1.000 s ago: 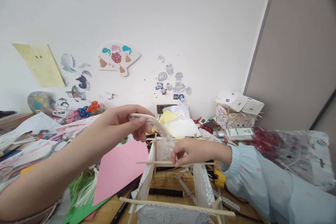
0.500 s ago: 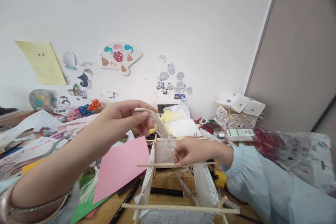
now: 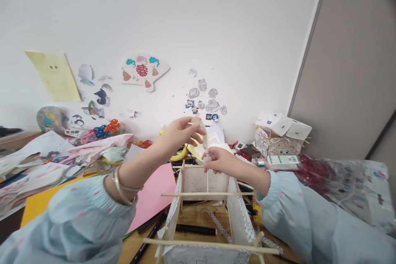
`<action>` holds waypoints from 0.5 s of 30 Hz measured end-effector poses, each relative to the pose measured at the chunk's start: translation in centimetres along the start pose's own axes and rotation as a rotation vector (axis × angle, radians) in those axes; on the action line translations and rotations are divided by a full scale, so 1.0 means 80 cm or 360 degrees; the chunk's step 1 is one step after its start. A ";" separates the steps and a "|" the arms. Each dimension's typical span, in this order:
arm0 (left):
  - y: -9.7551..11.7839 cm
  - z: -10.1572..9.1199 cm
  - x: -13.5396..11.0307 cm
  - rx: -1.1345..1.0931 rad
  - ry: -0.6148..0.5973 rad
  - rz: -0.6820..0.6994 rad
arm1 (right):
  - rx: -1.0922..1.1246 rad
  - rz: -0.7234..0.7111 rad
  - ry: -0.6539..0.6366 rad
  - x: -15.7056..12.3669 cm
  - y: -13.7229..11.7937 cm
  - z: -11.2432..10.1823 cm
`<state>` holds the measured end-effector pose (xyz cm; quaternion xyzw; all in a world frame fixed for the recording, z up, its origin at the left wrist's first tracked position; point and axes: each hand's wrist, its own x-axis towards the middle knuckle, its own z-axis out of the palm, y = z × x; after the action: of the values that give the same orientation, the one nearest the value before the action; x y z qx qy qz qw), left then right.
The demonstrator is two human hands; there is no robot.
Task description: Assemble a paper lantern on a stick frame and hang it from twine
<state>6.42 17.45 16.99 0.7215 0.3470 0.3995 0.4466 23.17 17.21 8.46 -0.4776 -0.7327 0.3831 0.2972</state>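
Observation:
A pale, translucent strip [image 3: 204, 138] stands almost upright between my two hands. My left hand [image 3: 182, 134] grips its upper part with thumb and fingers, while some other fingers stay spread. Below, my right hand [image 3: 222, 160] pinches the strip's lower end. From there a thin white strand [image 3: 208, 181] runs straight down to a wooden stick [image 3: 185, 194]. That stick lies crosswise over a box-like frame [image 3: 238, 212] of sticks with paper walls, open at the top. A nearer stick [image 3: 210, 246] crosses its front. What the right fingertips hold exactly is partly hidden.
A black marker [image 3: 196, 229] lies inside the frame. Pink paper [image 3: 156, 189] and yellow paper [image 3: 43, 204] are at left, among heaped craft scraps. On the right sit a white box [image 3: 283, 161] and plastic bags [image 3: 352, 192]. Behind rises a white wall with cut-outs.
My left hand has moved right, bringing the strip above the frame's middle. My right hand has risen off the crosswise stick, and the strand now hangs taut beneath it.

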 end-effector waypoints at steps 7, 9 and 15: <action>-0.029 0.004 -0.001 0.0052 0.0092 -0.0248 | -0.0462 -0.0026 0.0444 -0.007 0.012 -0.014; -0.034 -0.004 -0.018 0.0090 0.0115 -0.0189 | -0.0512 -0.0028 0.0455 -0.020 0.009 -0.023; -0.091 -0.031 -0.143 0.0473 0.0612 -0.0008 | -0.0520 -0.0140 0.0496 -0.112 0.029 -0.041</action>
<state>-1.84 11.13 7.95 0.6891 0.4825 0.4729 0.2622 30.20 10.38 7.64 -0.5405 -0.7503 0.1677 0.3418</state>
